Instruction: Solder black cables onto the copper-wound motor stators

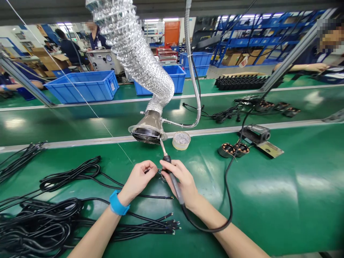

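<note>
Head view. Left hand [142,179], blue band at the wrist, has thumb and forefinger closed in a pinch on what looks like a dark wire end [146,171]; most of it hidden. Right hand [185,184] curled round a soldering iron [176,186], thumb and fingertips nearly closed by a small part [163,175] between the two hands. Whether they grip that part, cannot tell.

Risks, as judged: iron shares a hand with fine finger work, so a loosened grip could let it roll and swing the hot end onto skin. Tip points up, at or very near the rim of the fume hood [153,125]; a small lift could knock or scorch it. Iron's cord [228,186] loops across the right forearm; a snag could jerk the tip. Loose black cables [61,222] near the left arm could catch and pull the fine wires apart.

Look of the things: iron slim, grey-black handle, metal shaft, tilted upward below the hood. Small part roundish, with thin wires, partly covered by fingers; detail too small to read. Both above the green bench [268,215], left of two copper-wound rings [233,149].
</note>
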A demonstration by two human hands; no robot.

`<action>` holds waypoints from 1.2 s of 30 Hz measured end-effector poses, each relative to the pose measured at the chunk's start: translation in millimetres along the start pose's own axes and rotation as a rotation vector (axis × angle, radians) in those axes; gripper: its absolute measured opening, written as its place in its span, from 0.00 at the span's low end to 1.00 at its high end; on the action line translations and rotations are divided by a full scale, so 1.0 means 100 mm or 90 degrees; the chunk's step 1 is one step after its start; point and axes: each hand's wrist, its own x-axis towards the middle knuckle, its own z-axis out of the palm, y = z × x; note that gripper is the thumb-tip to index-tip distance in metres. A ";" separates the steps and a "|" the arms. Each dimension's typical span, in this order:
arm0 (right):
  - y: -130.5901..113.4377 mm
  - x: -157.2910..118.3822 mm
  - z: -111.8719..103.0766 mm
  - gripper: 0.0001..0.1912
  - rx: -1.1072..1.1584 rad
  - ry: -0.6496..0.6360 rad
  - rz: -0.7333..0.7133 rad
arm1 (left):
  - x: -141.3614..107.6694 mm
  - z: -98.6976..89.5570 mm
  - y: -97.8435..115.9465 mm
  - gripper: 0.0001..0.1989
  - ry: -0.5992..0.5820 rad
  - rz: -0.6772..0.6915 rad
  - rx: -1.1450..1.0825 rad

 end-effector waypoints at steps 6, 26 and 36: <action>0.07 -0.04 0.10 0.30 0.034 -0.054 0.025 | -0.06 0.01 0.03 0.12 -0.015 0.016 0.020; 0.04 -0.03 0.04 0.25 0.036 -0.036 0.017 | -0.05 -0.02 -0.05 0.15 -0.034 -0.147 -0.130; 0.01 -0.02 0.07 0.23 0.065 0.002 0.096 | -0.08 0.03 0.01 0.17 -0.029 -0.152 -0.074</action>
